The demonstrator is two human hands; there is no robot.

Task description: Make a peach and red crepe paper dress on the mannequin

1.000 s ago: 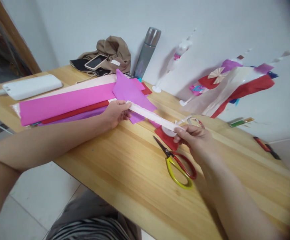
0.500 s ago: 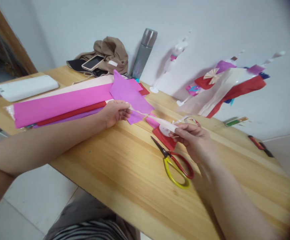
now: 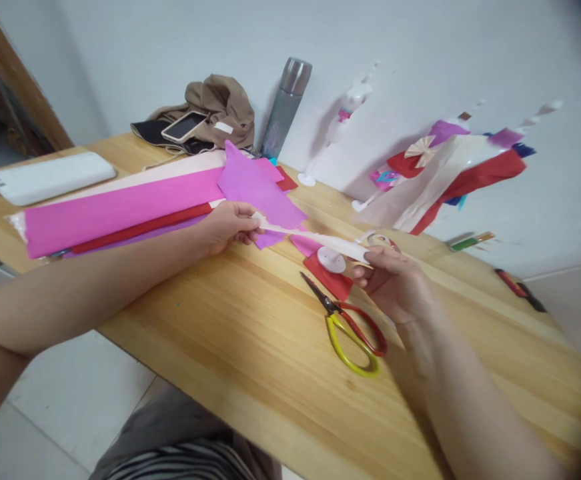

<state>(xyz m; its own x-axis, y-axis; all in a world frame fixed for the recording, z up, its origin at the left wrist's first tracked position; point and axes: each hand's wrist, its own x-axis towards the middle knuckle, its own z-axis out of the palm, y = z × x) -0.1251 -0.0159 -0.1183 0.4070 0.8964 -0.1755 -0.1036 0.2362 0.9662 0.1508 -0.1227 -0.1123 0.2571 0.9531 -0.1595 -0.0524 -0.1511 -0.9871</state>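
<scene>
A narrow strip of cream paper is stretched between my two hands above the table. My left hand pinches its left end, and my right hand pinches the other end between thumb and fingers. Just behind the strip lie pieces of purple crepe paper. Beneath it, a white disc rests on a piece of red paper. Scissors with one red and one yellow handle lie on the table close to my right hand.
Folded pink paper lies by my left forearm, with a white power bank behind. A grey flask, a phone and brown cloth stand at the back. Decorated figures line the wall. A red-and-black cutter lies right.
My right hand has shifted slightly right along with its end of the strip, which now looks flatter and more spread out. The white disc shows more fully. My left hand stays nearly in place.
</scene>
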